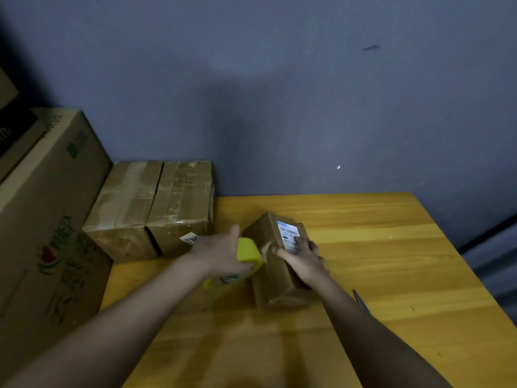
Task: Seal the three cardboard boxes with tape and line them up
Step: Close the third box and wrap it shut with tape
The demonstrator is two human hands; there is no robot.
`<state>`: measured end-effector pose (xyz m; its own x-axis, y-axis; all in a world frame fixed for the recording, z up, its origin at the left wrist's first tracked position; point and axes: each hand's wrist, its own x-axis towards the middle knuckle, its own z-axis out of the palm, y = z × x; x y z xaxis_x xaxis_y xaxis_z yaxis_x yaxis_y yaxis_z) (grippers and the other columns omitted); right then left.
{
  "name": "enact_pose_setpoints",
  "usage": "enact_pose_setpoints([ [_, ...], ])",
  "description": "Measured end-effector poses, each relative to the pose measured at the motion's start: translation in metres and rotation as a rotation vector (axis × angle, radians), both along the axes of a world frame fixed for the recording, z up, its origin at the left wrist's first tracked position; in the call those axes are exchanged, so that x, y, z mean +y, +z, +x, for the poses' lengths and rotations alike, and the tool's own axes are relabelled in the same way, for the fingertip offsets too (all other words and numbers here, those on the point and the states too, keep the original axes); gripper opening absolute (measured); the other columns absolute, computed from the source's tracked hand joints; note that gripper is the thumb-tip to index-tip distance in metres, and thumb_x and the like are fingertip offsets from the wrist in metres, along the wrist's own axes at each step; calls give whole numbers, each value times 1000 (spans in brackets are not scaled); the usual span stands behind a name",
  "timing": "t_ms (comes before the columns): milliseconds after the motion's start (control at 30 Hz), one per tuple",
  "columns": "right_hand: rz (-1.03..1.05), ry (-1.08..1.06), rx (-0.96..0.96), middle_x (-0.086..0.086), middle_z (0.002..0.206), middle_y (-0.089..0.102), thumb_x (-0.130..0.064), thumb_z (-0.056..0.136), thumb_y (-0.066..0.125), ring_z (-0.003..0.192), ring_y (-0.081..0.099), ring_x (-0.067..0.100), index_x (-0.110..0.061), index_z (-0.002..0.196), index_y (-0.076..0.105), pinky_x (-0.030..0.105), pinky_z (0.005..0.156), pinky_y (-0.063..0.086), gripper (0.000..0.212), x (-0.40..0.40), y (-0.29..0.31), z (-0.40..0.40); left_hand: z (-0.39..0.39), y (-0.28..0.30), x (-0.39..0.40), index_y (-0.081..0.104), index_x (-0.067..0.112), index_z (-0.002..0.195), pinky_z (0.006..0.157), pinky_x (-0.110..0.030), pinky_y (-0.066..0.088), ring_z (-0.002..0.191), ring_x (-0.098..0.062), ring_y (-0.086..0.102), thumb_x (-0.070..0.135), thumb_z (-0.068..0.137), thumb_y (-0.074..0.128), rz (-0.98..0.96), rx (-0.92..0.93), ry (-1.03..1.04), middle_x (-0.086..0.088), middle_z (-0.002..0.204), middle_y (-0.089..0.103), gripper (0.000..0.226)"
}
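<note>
Boxes first: big printed carton (47,219) far left, contents not visible; two taped boxes (151,205) side by side, touching, at table's back-left corner; small box (279,264) w/ white label mid-table, right hand (300,260) curled over its top; left hand (223,253) grips yellow tape dispenser (249,252) against box's left side; wooden table (391,247); blue-grey wall (307,93) behind; scissors (361,301) by right forearm.

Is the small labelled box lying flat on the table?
No, tilted. The small brown cardboard box with white label is gripped by the right hand, far end raised.
</note>
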<state>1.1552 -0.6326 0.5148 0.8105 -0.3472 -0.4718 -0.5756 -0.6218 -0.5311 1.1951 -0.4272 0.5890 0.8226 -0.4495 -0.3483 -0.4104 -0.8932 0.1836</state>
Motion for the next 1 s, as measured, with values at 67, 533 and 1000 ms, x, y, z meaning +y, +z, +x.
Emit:
enact_pose_setpoints([
  [67,284,-95,-43,1,148,35,-84,50,61,134,36,30,-33,145,35,47,110,31,110,-6,-3,1,7,23,-8,30,18,116,60,-31,38,81,-25,54,64,78,59,37,-20,-53,2,82,47,65],
  [533,514,-64,-288,6,129,59,-33,98,51,114,57,20,-19,128,55,31,90,48,33,-55,-16,-13,2,35,-77,35,24,135,70,-33,42,110,-28,57,62,85,51,26,-315,-231,-5,124,57,64],
  [1000,-493,600,-393,-2,161,12,-59,86,16,148,11,18,-21,153,16,38,116,18,78,-43,-15,-50,-8,9,-57,47,23,115,79,-28,42,105,-15,52,46,75,73,-625,-101,113,4,120,54,53],
])
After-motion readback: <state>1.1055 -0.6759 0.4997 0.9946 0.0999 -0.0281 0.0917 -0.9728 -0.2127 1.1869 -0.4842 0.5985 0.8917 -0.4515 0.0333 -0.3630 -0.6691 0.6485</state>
